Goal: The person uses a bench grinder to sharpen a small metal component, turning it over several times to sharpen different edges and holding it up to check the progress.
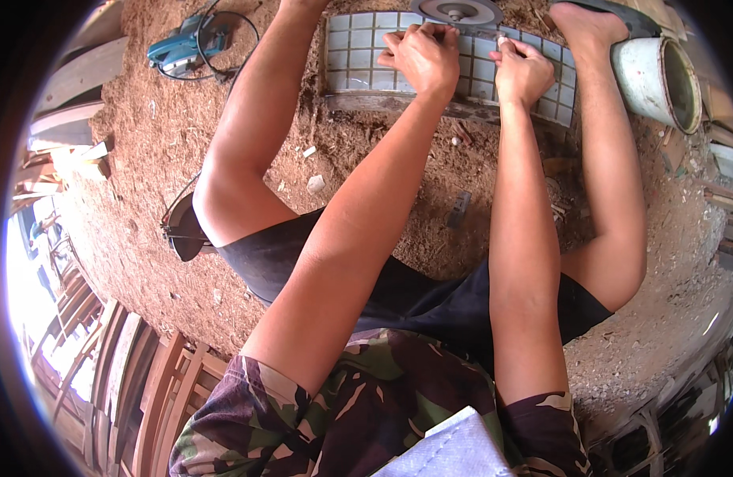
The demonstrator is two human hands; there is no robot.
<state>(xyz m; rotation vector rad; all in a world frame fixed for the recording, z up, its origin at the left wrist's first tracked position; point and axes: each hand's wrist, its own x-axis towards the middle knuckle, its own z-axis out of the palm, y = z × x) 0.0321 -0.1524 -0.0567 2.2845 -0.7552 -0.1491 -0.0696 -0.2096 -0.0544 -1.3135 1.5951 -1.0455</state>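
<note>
A round grey disc (455,11) with a metal hub, looking like a grinding wheel, shows at the top edge, partly cut off by the picture. Just below it, my left hand (424,62) is closed in a pinch, thumb and forefinger pointing right. My right hand (525,75) also pinches, slightly lower and to the right. A thin pale piece (481,33) seems to span the gap between the fingertips, too small to name. Under both hands is a slab of light blue-white square tiles (358,49) with dark joints and a worn front edge.
At upper left a teal power tool (193,49) lies with its black cord. A pale, worn bucket (653,83) lies tipped beside my right foot. Sawdust (156,199) covers the ground, with timber (144,381) stacked at lower left. A dark curved tool part (185,230) sits by my left knee.
</note>
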